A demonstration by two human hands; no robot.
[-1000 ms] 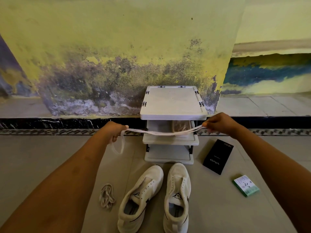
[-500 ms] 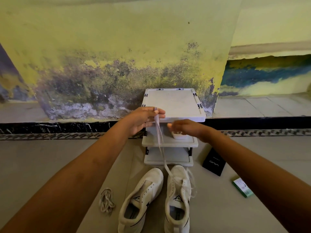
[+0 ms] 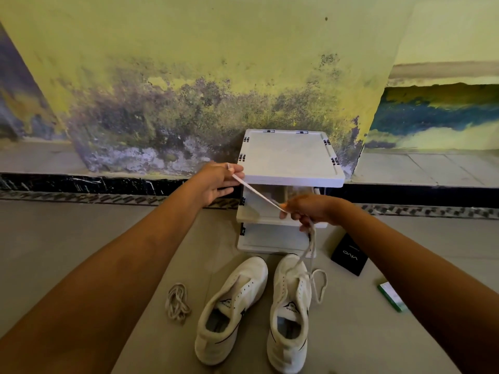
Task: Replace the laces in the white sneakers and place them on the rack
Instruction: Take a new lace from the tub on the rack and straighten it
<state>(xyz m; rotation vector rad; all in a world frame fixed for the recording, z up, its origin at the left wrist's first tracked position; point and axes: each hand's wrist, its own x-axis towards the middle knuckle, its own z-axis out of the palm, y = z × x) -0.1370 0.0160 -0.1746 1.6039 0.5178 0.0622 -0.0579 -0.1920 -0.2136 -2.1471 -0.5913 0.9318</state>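
While the left hand [image 3: 216,182] pinches one tip of the flat white fabric lace [image 3: 256,194], the right hand [image 3: 310,209] pinches it further along, prob. to straighten it. The rest hangs onto the right white leather sneaker [image 3: 290,311], both sneakers on the floor in front of the white plastic tiered rack [image 3: 291,160], unlaced.

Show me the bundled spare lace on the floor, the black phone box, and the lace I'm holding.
Bundled spare lace [image 3: 176,304], head view, middle of the coil.
Black phone box [image 3: 349,255], head view, centre of its lid.
Held lace [image 3: 256,194], head view, taut stretch between both hands.
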